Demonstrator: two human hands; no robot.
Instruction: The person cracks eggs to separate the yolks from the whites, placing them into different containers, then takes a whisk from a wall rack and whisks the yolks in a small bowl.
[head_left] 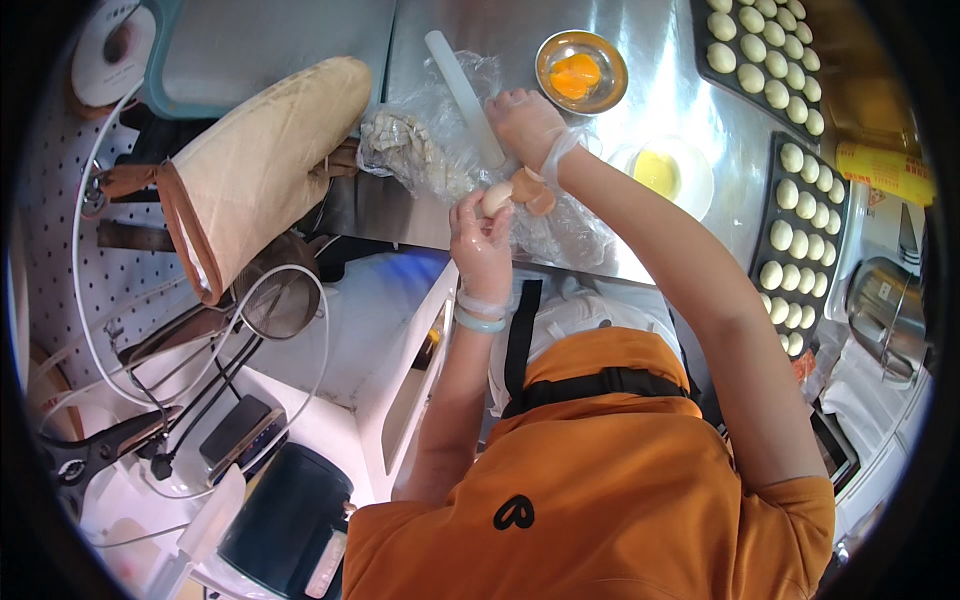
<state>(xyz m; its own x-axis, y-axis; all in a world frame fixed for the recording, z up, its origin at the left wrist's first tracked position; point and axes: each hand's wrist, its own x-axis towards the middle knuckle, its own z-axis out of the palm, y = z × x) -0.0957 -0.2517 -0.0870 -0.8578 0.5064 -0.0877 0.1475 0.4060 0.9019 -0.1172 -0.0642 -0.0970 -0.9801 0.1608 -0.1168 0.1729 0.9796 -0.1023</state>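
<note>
The left fingers (466, 214), in a clear glove, are bent partway and grip an egg (497, 198) at their tips. Just right of that grip lie broken shells (540, 200), near plastic wrap (565, 236). The right fingers (512, 98), also gloved, are curled down near the rod (463, 92); whether they hold anything cannot be told. Beyond them, to the right, a metal bowl (620, 82) holds orange yolk (575, 75) on the table (668, 60). A white bowl (697, 193) stands right of both sets of fingers, behind the right forearm.
</note>
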